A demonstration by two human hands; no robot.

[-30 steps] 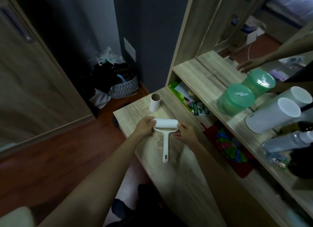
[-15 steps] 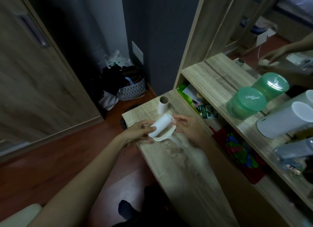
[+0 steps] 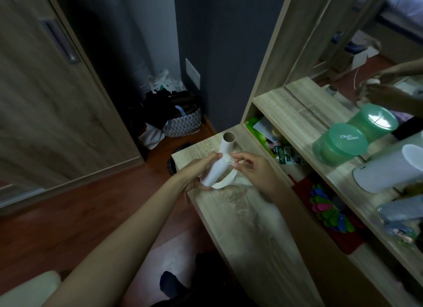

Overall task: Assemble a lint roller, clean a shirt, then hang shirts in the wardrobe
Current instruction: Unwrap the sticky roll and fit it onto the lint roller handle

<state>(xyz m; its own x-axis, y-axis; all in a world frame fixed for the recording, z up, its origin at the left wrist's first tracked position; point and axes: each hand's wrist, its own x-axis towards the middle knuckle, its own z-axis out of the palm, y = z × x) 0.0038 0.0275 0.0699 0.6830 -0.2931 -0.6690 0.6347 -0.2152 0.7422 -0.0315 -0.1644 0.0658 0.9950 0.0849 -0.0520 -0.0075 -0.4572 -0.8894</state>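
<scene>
White plastic lint roller [image 3: 216,172] has lifted off the wooden tabletop [image 3: 251,226]
Left hand [image 3: 199,169] grips its roll; right hand [image 3: 254,169] pinches its upper end

shelf [image 3: 295,114]: green tub [image 3: 338,146] beside white canister [image 3: 386,171] | floor [image 3: 68,210]: patterned basket [image 3: 183,124] | above shelf: mirror [image 3: 357,31]

lint roller handle [image 3: 249,198] lost in motion blur, fingers of left hand [image 3: 196,172] partly hidden behind roll [image 3: 216,171]
</scene>
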